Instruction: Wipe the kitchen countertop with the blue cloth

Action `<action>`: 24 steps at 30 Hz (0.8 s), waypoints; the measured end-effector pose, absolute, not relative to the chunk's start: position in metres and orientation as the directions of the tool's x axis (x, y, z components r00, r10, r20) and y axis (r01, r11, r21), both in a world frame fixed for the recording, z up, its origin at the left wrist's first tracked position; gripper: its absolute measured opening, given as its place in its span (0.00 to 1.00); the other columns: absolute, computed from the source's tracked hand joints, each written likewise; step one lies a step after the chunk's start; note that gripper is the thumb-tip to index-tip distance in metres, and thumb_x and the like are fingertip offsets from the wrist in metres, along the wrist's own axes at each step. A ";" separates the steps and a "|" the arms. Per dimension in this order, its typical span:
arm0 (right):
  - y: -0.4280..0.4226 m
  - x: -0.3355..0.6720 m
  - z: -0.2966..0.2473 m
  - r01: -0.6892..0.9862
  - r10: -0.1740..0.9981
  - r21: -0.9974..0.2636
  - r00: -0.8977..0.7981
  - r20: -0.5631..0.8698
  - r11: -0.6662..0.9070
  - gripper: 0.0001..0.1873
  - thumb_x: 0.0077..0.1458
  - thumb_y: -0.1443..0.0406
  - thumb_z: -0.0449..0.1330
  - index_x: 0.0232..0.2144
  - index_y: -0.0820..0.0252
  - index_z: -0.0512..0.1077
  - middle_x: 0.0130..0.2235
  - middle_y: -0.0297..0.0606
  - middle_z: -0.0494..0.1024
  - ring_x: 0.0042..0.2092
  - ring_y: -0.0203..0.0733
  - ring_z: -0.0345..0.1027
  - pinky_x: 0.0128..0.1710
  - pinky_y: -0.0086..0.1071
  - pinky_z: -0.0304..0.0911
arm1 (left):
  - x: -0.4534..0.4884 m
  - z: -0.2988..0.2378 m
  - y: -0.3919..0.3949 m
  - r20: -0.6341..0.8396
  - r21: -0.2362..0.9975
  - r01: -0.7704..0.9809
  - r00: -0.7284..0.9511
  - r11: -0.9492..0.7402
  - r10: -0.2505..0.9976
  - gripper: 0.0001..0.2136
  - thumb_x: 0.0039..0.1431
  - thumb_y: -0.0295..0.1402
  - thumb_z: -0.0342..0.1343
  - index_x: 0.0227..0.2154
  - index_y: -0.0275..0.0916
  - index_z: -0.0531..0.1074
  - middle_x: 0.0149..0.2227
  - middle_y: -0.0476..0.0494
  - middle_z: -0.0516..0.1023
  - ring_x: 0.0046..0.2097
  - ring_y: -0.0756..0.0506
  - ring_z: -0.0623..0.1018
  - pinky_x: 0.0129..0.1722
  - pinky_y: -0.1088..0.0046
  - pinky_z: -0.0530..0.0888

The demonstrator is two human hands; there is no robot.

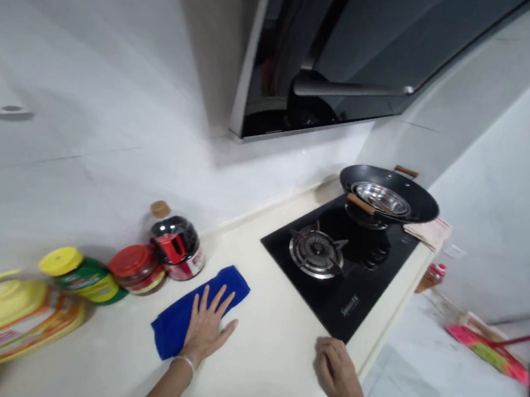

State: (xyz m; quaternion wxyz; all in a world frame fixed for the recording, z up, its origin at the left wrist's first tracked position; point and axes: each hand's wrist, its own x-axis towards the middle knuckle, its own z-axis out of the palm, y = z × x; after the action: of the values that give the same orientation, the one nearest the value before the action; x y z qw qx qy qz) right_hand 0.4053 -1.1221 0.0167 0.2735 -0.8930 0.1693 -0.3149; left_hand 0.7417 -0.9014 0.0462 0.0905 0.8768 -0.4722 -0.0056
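Left hand is spread on the blue cloth left of the stove, maybe so it is kept flat; the right hand is loosely curled beside the stove.

A kitchen, by its look a household one.
From my remote seat I can tell by the black glass gas hob set into a pale counter, with a bare burner and, at its far end, a dark wok holding shiny metalware. Above it I see a dark range hood; along the pale wall stand a dark sauce bottle, a red-lidded jar and a blurred yellow jug.
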 end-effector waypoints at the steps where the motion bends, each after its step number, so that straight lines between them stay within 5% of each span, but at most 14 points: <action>1: -1.122 0.407 0.019 -0.125 -0.482 -0.605 0.737 0.473 -0.786 0.10 0.61 0.73 0.54 0.41 0.54 0.69 0.43 0.42 0.75 0.47 0.48 0.71 0.47 0.44 0.71 | 0.744 0.047 -0.917 0.077 0.155 -0.832 0.548 -0.532 -0.833 0.31 0.65 0.50 0.50 0.70 0.54 0.55 0.74 0.51 0.50 0.74 0.27 0.42 0.70 0.38 0.44; 17: -1.129 0.418 0.031 -0.147 -0.560 -0.621 0.624 0.545 -0.770 0.16 0.53 0.80 0.50 0.39 0.57 0.66 0.40 0.42 0.73 0.44 0.45 0.67 0.43 0.40 0.69 | 0.780 0.043 -1.027 0.067 -0.007 -0.809 0.586 -0.587 -0.808 0.34 0.66 0.53 0.45 0.71 0.49 0.51 0.75 0.49 0.46 0.73 0.23 0.45 0.69 0.39 0.47; 24: -1.130 0.414 0.027 -0.138 -0.597 -0.657 0.582 0.552 -0.741 0.14 0.55 0.77 0.52 0.39 0.55 0.68 0.40 0.41 0.74 0.44 0.46 0.68 0.44 0.41 0.70 | 0.678 0.043 -1.016 0.107 0.058 -0.920 0.393 -0.389 -0.913 0.33 0.65 0.51 0.48 0.70 0.48 0.55 0.74 0.47 0.50 0.73 0.23 0.46 0.69 0.37 0.47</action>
State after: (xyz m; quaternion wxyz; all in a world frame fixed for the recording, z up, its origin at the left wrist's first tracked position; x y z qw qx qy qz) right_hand 0.4145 -1.1300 0.0271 0.2859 -0.8422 0.2182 -0.4017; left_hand 0.6776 -1.0165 0.0430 0.0539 0.8328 -0.5502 0.0285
